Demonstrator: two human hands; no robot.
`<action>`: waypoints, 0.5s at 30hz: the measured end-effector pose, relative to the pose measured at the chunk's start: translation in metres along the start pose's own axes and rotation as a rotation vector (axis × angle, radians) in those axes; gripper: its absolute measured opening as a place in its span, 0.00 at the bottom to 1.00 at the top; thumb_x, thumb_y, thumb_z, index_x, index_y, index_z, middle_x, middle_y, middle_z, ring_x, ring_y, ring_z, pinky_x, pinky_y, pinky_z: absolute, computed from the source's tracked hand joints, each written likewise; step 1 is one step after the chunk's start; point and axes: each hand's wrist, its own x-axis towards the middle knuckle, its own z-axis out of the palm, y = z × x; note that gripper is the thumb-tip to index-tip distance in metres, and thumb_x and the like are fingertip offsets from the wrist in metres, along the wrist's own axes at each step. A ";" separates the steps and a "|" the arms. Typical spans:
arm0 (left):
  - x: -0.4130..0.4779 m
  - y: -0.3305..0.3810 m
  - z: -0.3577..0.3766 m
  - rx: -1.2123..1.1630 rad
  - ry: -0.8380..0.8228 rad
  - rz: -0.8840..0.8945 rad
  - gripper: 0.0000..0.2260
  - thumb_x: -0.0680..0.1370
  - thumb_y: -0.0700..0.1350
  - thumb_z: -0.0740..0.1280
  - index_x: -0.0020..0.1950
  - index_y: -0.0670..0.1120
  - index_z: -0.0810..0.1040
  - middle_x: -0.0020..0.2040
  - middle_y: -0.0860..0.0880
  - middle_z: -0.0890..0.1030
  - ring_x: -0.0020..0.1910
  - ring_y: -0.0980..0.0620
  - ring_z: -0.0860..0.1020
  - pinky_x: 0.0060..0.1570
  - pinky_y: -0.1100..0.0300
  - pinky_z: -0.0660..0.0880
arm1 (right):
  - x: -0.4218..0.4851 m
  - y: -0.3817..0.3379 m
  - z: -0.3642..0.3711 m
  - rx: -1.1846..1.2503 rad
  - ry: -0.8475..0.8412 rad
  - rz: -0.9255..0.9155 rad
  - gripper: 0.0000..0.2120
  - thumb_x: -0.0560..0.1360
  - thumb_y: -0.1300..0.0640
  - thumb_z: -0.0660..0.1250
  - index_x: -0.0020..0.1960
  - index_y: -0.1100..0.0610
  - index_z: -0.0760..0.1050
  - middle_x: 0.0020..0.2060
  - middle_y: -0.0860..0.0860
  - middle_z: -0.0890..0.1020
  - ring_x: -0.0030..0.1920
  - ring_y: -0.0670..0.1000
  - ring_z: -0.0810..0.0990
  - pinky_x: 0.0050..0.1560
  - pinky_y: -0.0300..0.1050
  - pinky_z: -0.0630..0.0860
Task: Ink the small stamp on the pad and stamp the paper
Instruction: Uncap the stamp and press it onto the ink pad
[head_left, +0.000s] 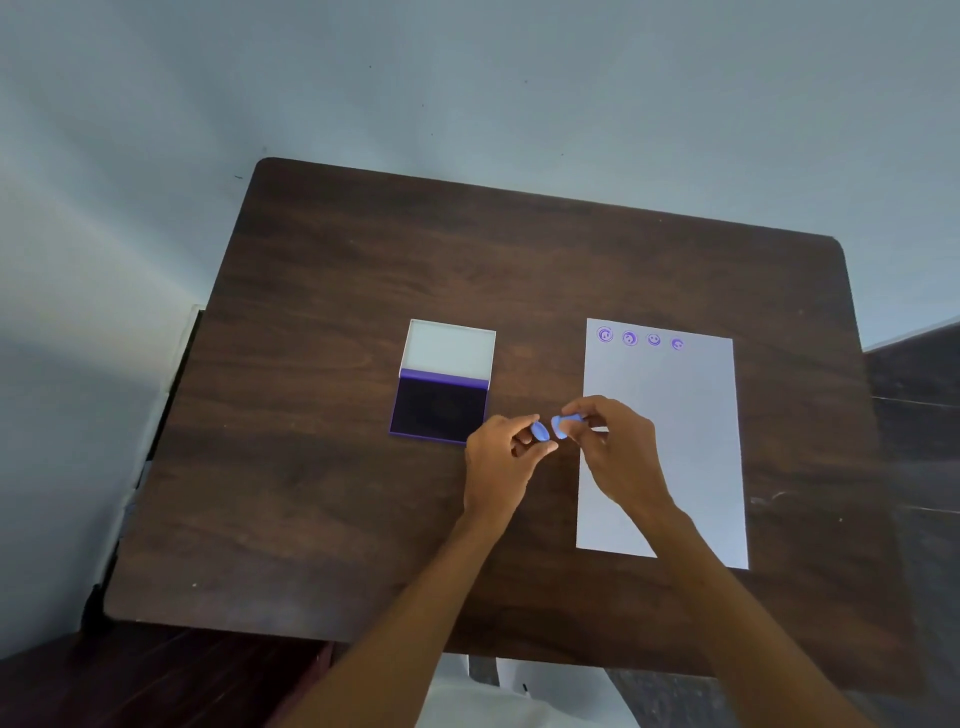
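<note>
An open ink pad (440, 410) lies on the dark wooden table (337, 291), its dark purple pad toward me and its white lid (449, 348) folded back. To its right lies a white sheet of paper (675, 415) with several purple smiley prints (629, 339) along its top edge. Between pad and paper, my right hand (618, 452) pinches the small blue stamp (563, 423). My left hand (498, 457) pinches a small blue cap (540, 431), a short gap away from the stamp. Both hands hover just above the table.
The table stands against a pale wall. Its left edge drops off beside a dark frame (171, 395). A darker wooden surface (919, 395) adjoins at the right. White cloth (493, 696) shows below the near table edge.
</note>
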 end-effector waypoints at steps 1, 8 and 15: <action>-0.001 0.000 0.002 0.037 0.001 -0.002 0.15 0.73 0.47 0.75 0.56 0.41 0.84 0.50 0.44 0.85 0.44 0.51 0.82 0.48 0.65 0.77 | 0.000 0.001 0.000 -0.003 0.002 0.000 0.04 0.74 0.59 0.71 0.48 0.59 0.81 0.46 0.54 0.85 0.42 0.46 0.78 0.43 0.29 0.70; -0.004 0.001 0.007 0.171 0.001 0.000 0.21 0.74 0.49 0.74 0.63 0.42 0.79 0.49 0.42 0.85 0.43 0.48 0.81 0.45 0.66 0.74 | -0.003 0.000 -0.001 0.018 0.033 -0.006 0.06 0.74 0.58 0.71 0.48 0.59 0.81 0.45 0.54 0.85 0.41 0.47 0.78 0.43 0.29 0.71; -0.006 0.004 -0.004 0.169 -0.084 0.008 0.25 0.74 0.50 0.74 0.68 0.41 0.76 0.52 0.44 0.84 0.47 0.48 0.82 0.53 0.61 0.76 | -0.003 -0.009 -0.003 0.067 0.049 0.004 0.06 0.75 0.58 0.70 0.50 0.59 0.80 0.47 0.54 0.85 0.43 0.47 0.80 0.44 0.28 0.72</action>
